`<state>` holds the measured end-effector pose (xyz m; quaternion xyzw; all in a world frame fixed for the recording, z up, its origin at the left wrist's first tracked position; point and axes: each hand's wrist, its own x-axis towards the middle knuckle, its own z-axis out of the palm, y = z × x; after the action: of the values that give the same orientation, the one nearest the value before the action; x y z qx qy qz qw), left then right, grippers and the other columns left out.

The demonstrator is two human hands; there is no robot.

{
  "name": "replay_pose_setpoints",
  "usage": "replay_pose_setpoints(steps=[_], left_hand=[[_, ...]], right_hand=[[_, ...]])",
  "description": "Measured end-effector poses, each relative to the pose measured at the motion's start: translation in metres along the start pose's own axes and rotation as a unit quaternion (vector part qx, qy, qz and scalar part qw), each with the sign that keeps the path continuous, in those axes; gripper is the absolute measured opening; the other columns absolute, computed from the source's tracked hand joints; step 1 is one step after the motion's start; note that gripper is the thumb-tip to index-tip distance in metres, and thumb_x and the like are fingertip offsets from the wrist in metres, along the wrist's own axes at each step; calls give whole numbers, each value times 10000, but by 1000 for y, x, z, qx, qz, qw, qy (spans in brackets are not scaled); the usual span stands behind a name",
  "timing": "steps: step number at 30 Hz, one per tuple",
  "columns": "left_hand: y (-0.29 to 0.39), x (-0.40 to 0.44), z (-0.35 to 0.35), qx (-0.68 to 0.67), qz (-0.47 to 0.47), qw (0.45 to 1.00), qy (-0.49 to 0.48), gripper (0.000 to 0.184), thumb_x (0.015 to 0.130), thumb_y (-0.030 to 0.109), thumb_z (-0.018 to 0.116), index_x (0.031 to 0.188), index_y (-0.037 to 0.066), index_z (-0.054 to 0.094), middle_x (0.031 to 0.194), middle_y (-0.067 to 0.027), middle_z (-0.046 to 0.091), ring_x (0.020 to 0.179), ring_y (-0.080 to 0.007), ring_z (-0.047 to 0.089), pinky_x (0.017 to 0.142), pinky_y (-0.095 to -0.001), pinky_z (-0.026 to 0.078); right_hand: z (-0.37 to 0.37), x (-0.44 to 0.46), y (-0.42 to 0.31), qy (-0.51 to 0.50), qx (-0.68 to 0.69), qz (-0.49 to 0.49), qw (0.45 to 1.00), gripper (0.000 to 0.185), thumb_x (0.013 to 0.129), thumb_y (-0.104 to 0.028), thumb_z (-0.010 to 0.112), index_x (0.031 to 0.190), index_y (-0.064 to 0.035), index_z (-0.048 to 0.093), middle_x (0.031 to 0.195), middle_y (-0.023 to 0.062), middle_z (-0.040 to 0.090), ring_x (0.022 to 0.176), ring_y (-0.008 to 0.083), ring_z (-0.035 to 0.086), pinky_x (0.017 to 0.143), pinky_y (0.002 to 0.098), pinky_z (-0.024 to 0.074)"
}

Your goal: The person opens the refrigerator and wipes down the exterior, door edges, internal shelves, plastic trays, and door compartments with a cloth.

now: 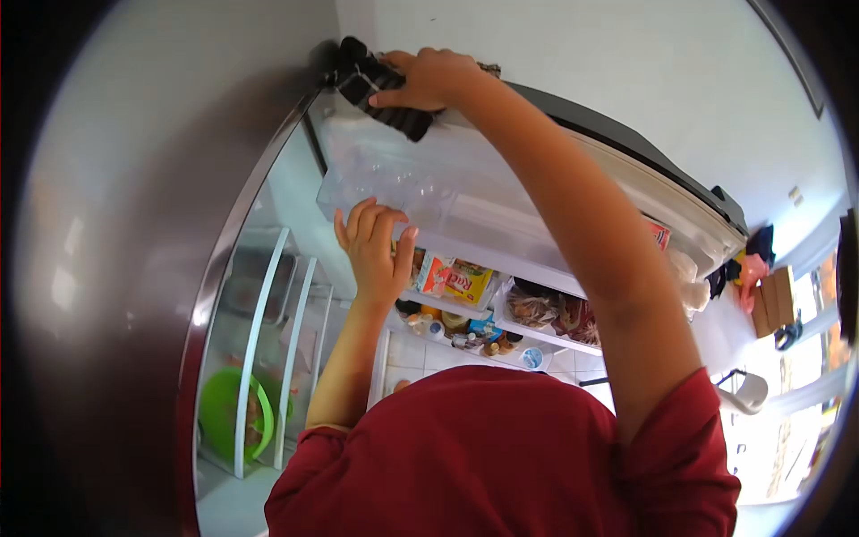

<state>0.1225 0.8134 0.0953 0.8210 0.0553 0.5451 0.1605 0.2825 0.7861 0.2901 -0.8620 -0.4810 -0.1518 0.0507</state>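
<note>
My right hand (429, 79) is closed around a dark cloth (394, 103) with a pale checked pattern. It presses the cloth at the hinge-side top corner of the open refrigerator door (501, 161). Lower down, my left hand (374, 243) is raised with its fingers apart and holds nothing. Those fingers are close to a clear plastic door bin (394, 188); whether they touch it I cannot tell.
Door shelves below hold a yellow packet (467, 282), bagged food (532, 309) and several bottles. Inside the refrigerator at left are shelves with pale edges (259, 349) and a green bowl (228, 412). Cardboard boxes (774, 302) stand far right.
</note>
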Motion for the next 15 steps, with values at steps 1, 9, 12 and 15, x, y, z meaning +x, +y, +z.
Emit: replay_pose_setpoints(steps=[1, 9, 12, 15], left_hand=[[0, 1, -2, 15, 1, 1000, -16, 149, 833, 234, 533, 900, 105, 565, 967, -60, 546, 1126, -288, 445, 1042, -506, 113], [-11, 3, -4, 28, 46, 998, -34, 178, 822, 275, 589, 936, 139, 608, 954, -18, 551, 1087, -240, 462, 1061, -487, 77], [-19, 4, 0, 7, 65, 998, -24, 183, 824, 287, 586, 931, 142, 617, 932, -12, 545, 1054, -236, 468, 1068, -494, 64], [-20, 7, 0, 8, 72, 997, -32, 191, 831, 301, 577, 928, 141, 616, 920, -11, 543, 1036, -231, 471, 1069, -498, 66]], right_hand=[[-5, -9, 3, 25, -15, 6, 1000, 814, 685, -743, 511, 1350, -291, 385, 1060, 139, 603, 1032, 311, 574, 830, 438, 463], [-38, -114, 94, 23, -21, 104, 994, 748, 754, -761, 392, 1296, -252, 468, 1088, 155, 589, 1066, 329, 544, 872, 431, 438], [-51, -140, 107, -5, 17, 160, 987, 723, 787, -710, 420, 1298, -200, 464, 1099, 157, 574, 1096, 318, 512, 920, 424, 399], [-49, -129, 90, -4, -32, 173, 984, 712, 793, -705, 418, 1295, -203, 468, 1092, 161, 580, 1088, 316, 521, 905, 417, 410]])
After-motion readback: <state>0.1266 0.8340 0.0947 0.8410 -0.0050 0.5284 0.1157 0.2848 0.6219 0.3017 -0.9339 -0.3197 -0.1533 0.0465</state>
